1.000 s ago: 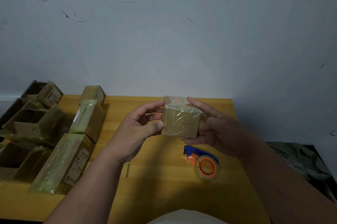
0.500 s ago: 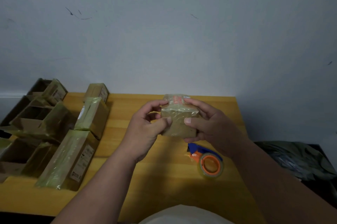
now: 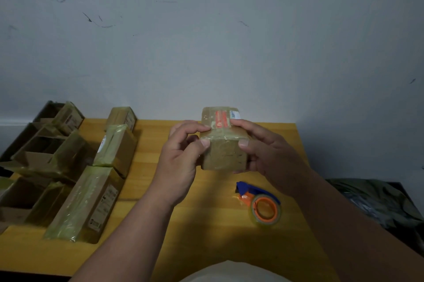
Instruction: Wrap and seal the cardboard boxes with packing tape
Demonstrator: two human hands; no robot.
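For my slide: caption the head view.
Both hands, left and right, hold a taped box above the table.

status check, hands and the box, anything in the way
Both hands, left and right, grip the small taped box above the table. Tape dispenser idle below the right hand. Nothing in the way.

No lettering can be made out anywhere. The small taped box carries an orange label and beside it a small white sticker with blue print on its top face — both too blurred to read. The long taped box at the left has a pale printed label on its side, and the box at the far left shows a similar one — dark marks only, illegible.
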